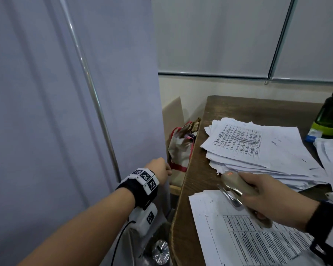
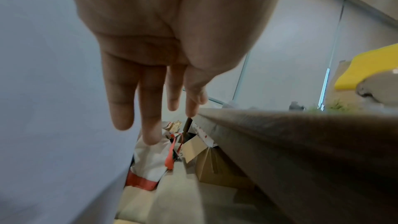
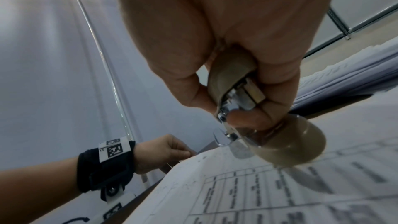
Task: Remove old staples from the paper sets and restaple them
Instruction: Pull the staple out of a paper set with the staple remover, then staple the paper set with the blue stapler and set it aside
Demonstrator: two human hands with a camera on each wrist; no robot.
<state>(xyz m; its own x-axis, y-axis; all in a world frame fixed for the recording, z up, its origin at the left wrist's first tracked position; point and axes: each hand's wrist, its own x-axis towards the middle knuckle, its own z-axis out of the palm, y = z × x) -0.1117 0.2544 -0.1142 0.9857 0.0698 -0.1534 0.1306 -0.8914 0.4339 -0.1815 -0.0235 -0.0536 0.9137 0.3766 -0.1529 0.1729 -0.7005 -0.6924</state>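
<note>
Right hand grips beige metal stapler (claw visible only from wrist) | left hand fingers straight, empty, beside brown wooden surface

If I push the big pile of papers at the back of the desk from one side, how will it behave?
The paper pile looks loosely stacked, its sheets fanned out at different angles, so a push would probably slide the top sheets rather than move it whole. Its curled edges suggest floppy sheets. It seems heavy on the desk.

Scene lit dimly and evenly, bluish cast, shadows soft. Straight lines are bent by wide-angle distortion at the edges. Motion blur is seen on the table edge right of the left hand. Printed sheet below the right hand smeared, unreadable.
</note>
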